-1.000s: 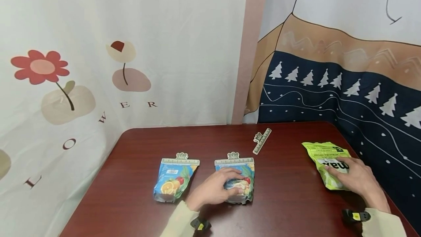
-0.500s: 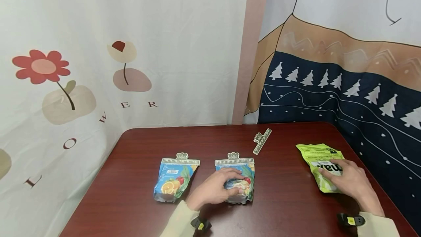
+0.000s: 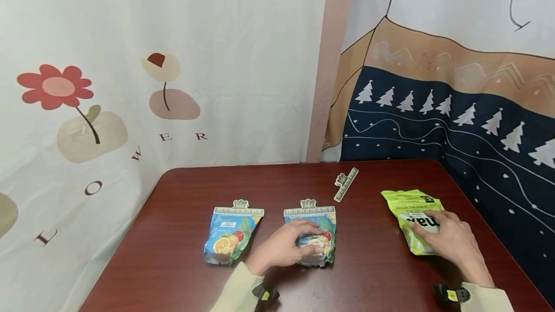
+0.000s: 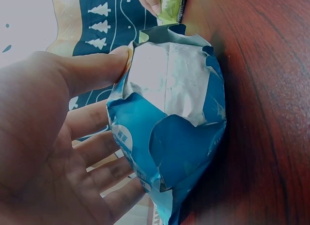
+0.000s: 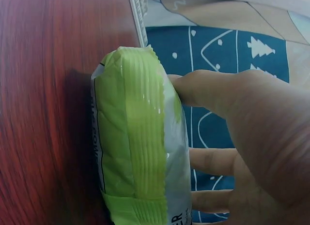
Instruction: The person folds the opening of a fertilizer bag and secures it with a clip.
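In the head view, a blue fruit-printed pouch (image 3: pixel 328 224) with a clip (image 3: pixel 309 209) across its top lies at the table's middle. My left hand (image 3: pixel 277 248) rests on it, thumb and fingers spread over its face. The left wrist view shows the folded bottom of this pouch (image 4: pixel 186 147) beside the thumb and extended fingers. At the right, a lime-green bag (image 3: pixel 409 202) lies flat under my right hand (image 3: pixel 455 242), which presses its face. In the right wrist view, thumb and fingers touch one side of the green bag (image 5: pixel 131 138). No clip shows on it.
A second blue pouch (image 3: pixel 230 240), also topped by a clip (image 3: pixel 239 208), lies to the left. One loose clip (image 3: pixel 345 185) sits slanted near the back of the dark red table (image 3: pixel 368 278). Printed cloths (image 3: pixel 251 61) hang behind and along the right side.
My right hand has slid the green bag leftward and slightly nearer across the table. The left hand stays in place on the middle pouch.
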Motion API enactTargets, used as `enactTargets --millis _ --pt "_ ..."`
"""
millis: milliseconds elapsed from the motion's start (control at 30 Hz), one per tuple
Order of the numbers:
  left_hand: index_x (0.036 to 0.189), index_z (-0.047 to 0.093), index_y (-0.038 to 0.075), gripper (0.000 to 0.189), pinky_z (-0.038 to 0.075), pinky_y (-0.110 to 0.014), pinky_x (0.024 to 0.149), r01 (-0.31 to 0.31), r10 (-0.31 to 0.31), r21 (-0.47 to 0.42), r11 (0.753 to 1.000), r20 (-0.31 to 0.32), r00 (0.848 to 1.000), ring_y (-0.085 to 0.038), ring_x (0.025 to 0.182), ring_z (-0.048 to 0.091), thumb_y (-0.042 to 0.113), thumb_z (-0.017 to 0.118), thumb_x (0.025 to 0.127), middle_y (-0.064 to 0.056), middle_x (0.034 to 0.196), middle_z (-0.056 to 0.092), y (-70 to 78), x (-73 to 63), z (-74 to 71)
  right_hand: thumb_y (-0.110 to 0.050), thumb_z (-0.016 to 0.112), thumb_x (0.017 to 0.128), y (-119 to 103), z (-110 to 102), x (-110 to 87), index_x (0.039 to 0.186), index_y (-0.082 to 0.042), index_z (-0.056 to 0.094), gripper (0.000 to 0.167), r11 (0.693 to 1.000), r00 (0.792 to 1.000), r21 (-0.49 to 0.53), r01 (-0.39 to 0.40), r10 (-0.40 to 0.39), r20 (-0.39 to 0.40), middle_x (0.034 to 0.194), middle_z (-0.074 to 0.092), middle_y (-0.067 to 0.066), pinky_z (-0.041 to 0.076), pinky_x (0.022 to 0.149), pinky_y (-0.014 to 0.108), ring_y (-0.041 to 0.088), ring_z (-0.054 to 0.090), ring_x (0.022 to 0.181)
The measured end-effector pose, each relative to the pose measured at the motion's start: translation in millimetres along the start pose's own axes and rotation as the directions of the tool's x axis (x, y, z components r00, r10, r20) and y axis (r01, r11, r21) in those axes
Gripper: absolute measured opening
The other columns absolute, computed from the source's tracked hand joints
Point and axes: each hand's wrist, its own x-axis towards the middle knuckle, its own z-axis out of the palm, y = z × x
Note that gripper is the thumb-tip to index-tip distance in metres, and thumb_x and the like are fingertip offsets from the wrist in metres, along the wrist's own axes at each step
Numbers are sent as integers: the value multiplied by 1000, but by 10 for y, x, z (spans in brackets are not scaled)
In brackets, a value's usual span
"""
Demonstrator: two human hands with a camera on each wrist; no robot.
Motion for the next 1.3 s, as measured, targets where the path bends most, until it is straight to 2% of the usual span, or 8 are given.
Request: enactTargets --millis 267,567,733,1000,1300 --pt "132 69 23 38 43 -37 117 13 -13 -6 1000 4 1000 -17 139 53 37 71 97 4 143 62 14 -1 -8 -73 62 88 -144 40 -45 140 5 54 94 1000 1000 -7 2 -2 10 140 37 46 40 90 71 63 43 116" --pt "131 70 19 37 45 -35 115 -16 16 -19 1000 -8 1000 -19 136 56 35 71 97 0 141 64 -1 -15 -13 -74 64 85 -309 98 -96 140 2 56 94 1000 999 6 -8 8 35 140 38 44 43 86 66 60 47 111" --pt "132 70 21 38 44 -36 116 2 -2 -19 1000 0 1000 -18 137 55 37 71 97 1 142 63 6 -3 -11 -72 67 84 -381 124 -132 139 1 57 93 1000 998 19 -21 20 52 139 39 42 44 83 62 57 48 108" --pt "132 70 23 37 44 -38 116 27 -27 -21 999 7 1000 -18 139 54 34 71 97 3 143 63 24 -2 -9 -70 70 83 -508 164 -181 136 2 60 90 1000 1000 3 9 -9 9 135 44 43 45 83 63 59 51 108" --pt "132 70 24 37 43 -39 117 37 -37 -21 999 6 999 -18 139 53 35 71 97 4 143 63 24 1 -10 -71 68 83 -624 224 -231 133 0 62 87 1000 1000 -3 9 -9 -1 135 46 41 46 81 62 59 52 107"
